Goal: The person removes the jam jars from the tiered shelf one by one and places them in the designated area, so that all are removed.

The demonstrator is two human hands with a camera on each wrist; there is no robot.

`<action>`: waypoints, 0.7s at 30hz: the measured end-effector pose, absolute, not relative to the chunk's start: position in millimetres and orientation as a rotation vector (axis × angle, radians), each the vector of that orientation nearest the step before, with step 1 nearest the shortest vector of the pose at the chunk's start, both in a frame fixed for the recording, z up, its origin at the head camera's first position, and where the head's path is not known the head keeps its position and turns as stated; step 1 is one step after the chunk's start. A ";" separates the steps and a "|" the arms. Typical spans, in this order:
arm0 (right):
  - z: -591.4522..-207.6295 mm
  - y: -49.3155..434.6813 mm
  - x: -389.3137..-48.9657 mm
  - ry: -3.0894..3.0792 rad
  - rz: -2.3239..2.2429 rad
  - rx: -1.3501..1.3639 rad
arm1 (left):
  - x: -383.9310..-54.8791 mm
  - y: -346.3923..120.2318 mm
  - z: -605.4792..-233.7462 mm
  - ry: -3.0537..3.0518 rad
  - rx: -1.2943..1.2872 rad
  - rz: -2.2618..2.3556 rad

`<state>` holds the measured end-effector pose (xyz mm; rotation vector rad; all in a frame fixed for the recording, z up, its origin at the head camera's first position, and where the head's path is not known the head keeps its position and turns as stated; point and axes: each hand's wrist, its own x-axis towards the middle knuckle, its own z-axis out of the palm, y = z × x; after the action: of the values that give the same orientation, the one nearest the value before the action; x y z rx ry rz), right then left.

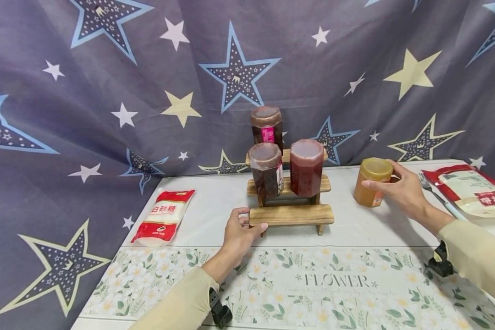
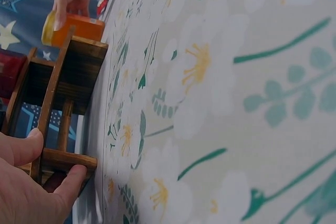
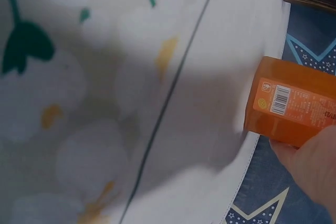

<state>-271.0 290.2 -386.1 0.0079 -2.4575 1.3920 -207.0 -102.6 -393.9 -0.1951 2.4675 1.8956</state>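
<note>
A three-tier wooden stand (image 1: 290,215) stands on the table. My left hand (image 1: 240,233) grips the left end of its lowest step, thumb in front and fingers behind. The bottom step carries nothing. On the middle step are a dark jar (image 1: 266,172) at the left and a red jar (image 1: 307,169) at the right. Another dark jar (image 1: 267,126) with a pink label is on the top step. Right of the stand, my right hand (image 1: 406,190) holds an orange jar (image 1: 367,195) with a yellow lid. The right wrist view shows its barcode label (image 3: 281,100).
A red-and-white bag with Chinese lettering (image 1: 162,217) lies at the left. At the far right are another red-and-white bag (image 1: 474,190) and a fork (image 1: 439,197). A flowered mat (image 1: 313,298) covers the table's front. Behind hangs a starry curtain (image 1: 214,46).
</note>
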 end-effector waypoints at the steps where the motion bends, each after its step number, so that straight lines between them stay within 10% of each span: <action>1: -386.5 290.3 -270.9 -2.456 1.390 0.008 | -207.0 -102.5 -393.9 2.464 -0.197 1.896; 21: -371.1 302.2 -276.8 -2.656 1.363 0.217 | -204.6 -102.5 -393.8 2.484 -0.178 1.887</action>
<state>-276.8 302.2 -371.1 0.2171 -2.6565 1.3631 -204.6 -102.5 -393.8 -0.1781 2.4837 1.8869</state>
